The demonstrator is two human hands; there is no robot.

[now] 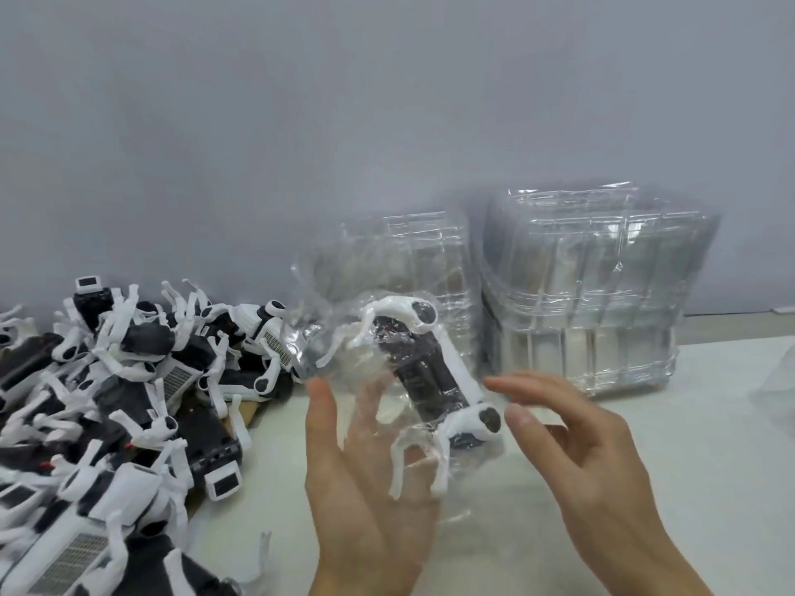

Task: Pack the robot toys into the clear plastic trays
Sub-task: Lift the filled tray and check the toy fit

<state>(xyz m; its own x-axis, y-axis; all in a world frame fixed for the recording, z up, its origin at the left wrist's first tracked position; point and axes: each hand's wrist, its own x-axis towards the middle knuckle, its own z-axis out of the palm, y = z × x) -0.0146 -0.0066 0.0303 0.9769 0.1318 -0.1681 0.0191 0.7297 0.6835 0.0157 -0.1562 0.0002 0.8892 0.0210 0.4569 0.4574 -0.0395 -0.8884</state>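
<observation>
One robot toy (434,380) sits in a clear tray (387,406) held up over the table (710,445), probably so it can be seated or checked before it is set down. The toy is black-bodied with white legs, lying diagonally, legs pointing down-left.

Left hand (357,479) is under the tray, palm up, fingers spread and fairly straight, thumb up along the tray's left edge; it supports rather than clamps. Right hand (572,436) is just beside the toy's lower right end, fingers loosely extended; contact with the tray is blurred, cannot tell.

A pile of loose toys (120,402) lies to the left. Stacks of empty trays (580,294) stand behind, near the wall, in easy reach.
</observation>
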